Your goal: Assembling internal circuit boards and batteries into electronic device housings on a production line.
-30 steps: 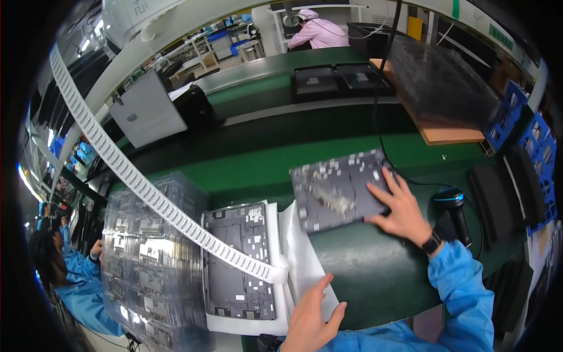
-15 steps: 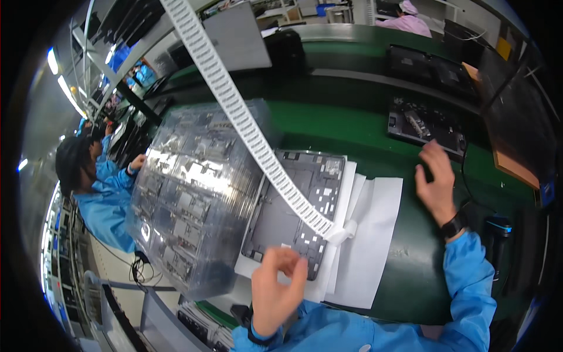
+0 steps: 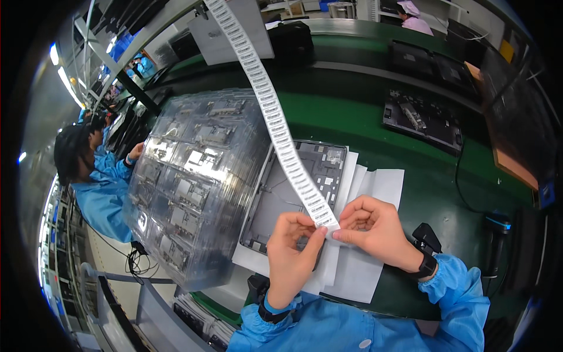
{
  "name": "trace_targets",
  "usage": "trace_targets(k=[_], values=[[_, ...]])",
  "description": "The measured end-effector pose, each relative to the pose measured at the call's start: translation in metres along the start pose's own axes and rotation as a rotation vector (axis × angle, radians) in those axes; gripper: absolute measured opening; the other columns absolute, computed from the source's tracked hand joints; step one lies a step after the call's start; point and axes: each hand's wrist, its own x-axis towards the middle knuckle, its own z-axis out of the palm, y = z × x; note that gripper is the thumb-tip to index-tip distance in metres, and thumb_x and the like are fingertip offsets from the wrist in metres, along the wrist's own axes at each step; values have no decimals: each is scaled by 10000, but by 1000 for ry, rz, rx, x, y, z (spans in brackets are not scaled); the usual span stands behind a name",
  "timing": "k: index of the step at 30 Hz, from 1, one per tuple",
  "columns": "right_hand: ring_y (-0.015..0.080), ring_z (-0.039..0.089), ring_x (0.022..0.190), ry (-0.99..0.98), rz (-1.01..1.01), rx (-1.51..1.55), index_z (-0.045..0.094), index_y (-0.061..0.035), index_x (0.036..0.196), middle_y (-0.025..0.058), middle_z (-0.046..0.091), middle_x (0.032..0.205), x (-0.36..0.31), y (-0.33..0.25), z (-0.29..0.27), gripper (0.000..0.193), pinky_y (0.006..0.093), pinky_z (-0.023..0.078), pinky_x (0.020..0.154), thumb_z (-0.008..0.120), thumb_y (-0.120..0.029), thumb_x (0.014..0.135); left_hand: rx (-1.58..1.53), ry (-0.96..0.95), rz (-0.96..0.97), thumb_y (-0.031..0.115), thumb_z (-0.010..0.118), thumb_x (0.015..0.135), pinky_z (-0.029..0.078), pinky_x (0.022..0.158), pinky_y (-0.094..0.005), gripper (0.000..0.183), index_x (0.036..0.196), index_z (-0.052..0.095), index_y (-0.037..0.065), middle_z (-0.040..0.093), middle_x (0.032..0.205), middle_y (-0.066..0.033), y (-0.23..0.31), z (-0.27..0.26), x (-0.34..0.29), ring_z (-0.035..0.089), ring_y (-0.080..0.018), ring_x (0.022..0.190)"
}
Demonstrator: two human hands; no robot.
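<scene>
A long white strip of printed labels (image 3: 271, 105) hangs down from the top of the view to my hands. My left hand (image 3: 293, 246) is closed, pinching the strip's lower end between thumb and forefinger. On the other side of that end, my right hand (image 3: 375, 232) is closed too, thumb and fingertips at the label's corner. Beneath the hands lies a dark grey laptop casing (image 3: 275, 202) with small white stickers and parts along its right side. It rests on white paper sheets (image 3: 366, 270); my left hand hides its near corner.
A tall stack of clear plastic trays (image 3: 193, 182) holding circuit boards stands left of the casing. At the far right are another dark laptop casing (image 3: 431, 126) with a part on it, a handheld scanner (image 3: 497, 246) and its cable. A co-worker in blue (image 3: 102, 199) sits beyond the trays.
My right hand has come from beside the far-right casing to the strip's end. My left hand has moved up and right onto the strip, whose upper part has shifted right.
</scene>
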Motion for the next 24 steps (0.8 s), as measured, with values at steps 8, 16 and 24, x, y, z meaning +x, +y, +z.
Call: trace_targets(k=[8, 16, 24], values=[[143, 705, 918, -302, 246, 311, 644, 70, 1126, 139, 732, 987, -2, -30, 2, 289, 260, 565, 809, 755, -13, 872, -197, -201, -24, -120, 668, 880, 546, 761, -260, 468, 1233, 379, -15, 702, 890, -124, 38, -13, -18, 697, -151, 870], [142, 704, 911, -223, 101, 297, 703, 91, 1068, 138, 740, 991, 5, -25, 38, 205, 264, 569, 794, 729, -12, 893, 304, 28, 344, -138, 719, 813, 497, 625, -237, 489, 1201, 439, -37, 687, 797, -102, 25, -20, -29, 654, -121, 705], [81, 586, 666, -182, 277, 473, 727, 44, 985, 59, 698, 823, 20, -15, 65, 155, 229, 459, 591, 755, -78, 893, 429, 231, 552, -189, 718, 770, 525, 610, -261, 309, 1015, 565, -79, 680, 755, -143, 26, -36, -49, 682, -183, 665]])
